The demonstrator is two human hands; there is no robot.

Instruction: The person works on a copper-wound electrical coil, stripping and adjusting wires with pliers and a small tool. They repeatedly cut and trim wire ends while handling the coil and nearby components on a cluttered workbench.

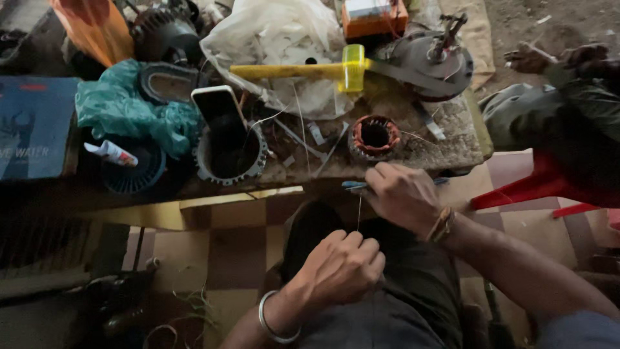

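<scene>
My left hand (pixel 339 266), a metal bangle on its wrist, pinches the lower end of a thin pale strand (pixel 359 213) above my lap. My right hand (pixel 400 194), with a woven band on its wrist, grips a blue-handled tool (pixel 354 185) at the strand's upper end. Just beyond it, on the worn bench (pixel 452 139), stands a small motor stator with copper windings (pixel 375 136).
The bench also holds a yellow plastic mallet (pixel 310 70), a phone (pixel 219 110) leaning in a ribbed metal motor housing (pixel 231 155), a white plastic bag (pixel 278 39), teal cloth (pixel 129 106), a small tube (pixel 111 153) and a grey motor cover (pixel 429 61). A red stool (pixel 536 187) and another person (pixel 568 97) are at right.
</scene>
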